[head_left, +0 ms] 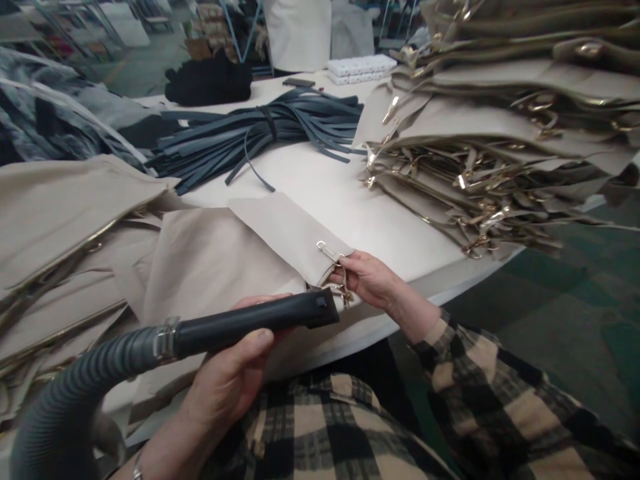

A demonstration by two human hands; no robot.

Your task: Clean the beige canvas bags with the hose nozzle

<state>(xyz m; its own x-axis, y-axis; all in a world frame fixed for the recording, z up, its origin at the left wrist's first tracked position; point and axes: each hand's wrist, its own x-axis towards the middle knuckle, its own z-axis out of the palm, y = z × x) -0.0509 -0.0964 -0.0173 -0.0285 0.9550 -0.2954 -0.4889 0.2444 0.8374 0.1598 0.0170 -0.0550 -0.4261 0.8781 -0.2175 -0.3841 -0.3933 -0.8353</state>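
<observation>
My left hand (240, 363) is wrapped round a black vacuum nozzle (260, 321), joined by a metal clamp to a ribbed grey hose (90, 373). The nozzle's flat mouth points right, close to a beige bag panel (295, 233). My right hand (367, 277) pinches that panel at its near right corner, beside a small gold-ringed tab (329, 251) and a gold clasp (346, 293). The panel's far end lies on the white table (400, 233). Under and left of it rests a larger beige piece (210, 260), partly covered by the nozzle.
Stacked beige bag pieces with gold hardware (490, 153) rise high on the right. More zippered beige pieces (60, 227) lie at the left. Behind are a tied bundle of dark blue strips (270, 130), a black cloth heap (210, 80) and white packs (360, 69).
</observation>
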